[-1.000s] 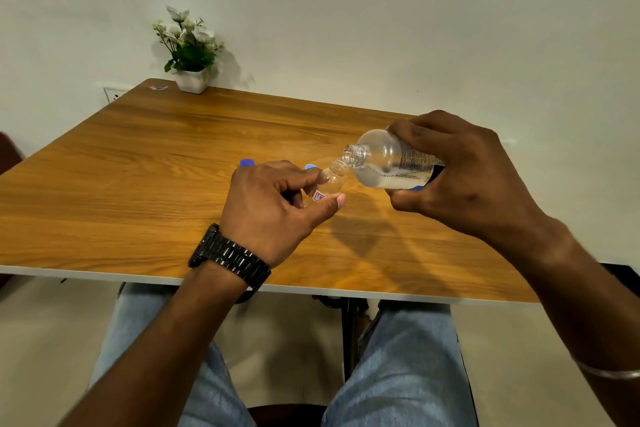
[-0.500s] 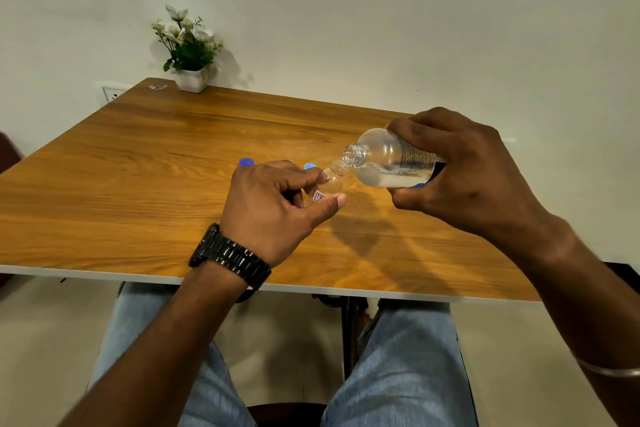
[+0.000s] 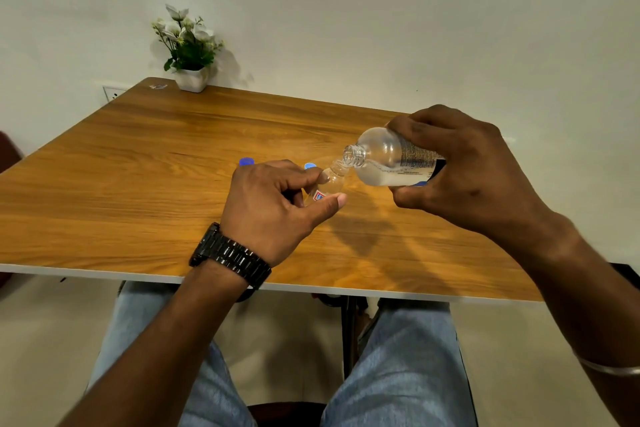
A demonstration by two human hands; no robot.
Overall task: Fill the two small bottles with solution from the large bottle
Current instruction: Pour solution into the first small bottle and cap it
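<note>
My left hand [image 3: 273, 204] pinches a small clear bottle [image 3: 330, 182] with a red and blue label, tilted with its open mouth up to the right. My right hand [image 3: 460, 170] grips the large clear bottle [image 3: 384, 159], tipped nearly flat, its threaded mouth right above the small bottle's mouth. Clear solution lies along the large bottle's lower side. Two blue caps show behind my left hand: one [image 3: 247, 161] at the left, one [image 3: 310, 166] partly hidden by my fingers. A second small bottle is not visible.
The wooden table [image 3: 138, 184] has a white front edge close to my lap. A small white pot of flowers [image 3: 188, 55] stands at the far left corner by the wall. A wall socket [image 3: 112, 92] sits left of it.
The large bottle has tipped slightly further, with its mouth staying over the small bottle. Both hands stay almost where they were.
</note>
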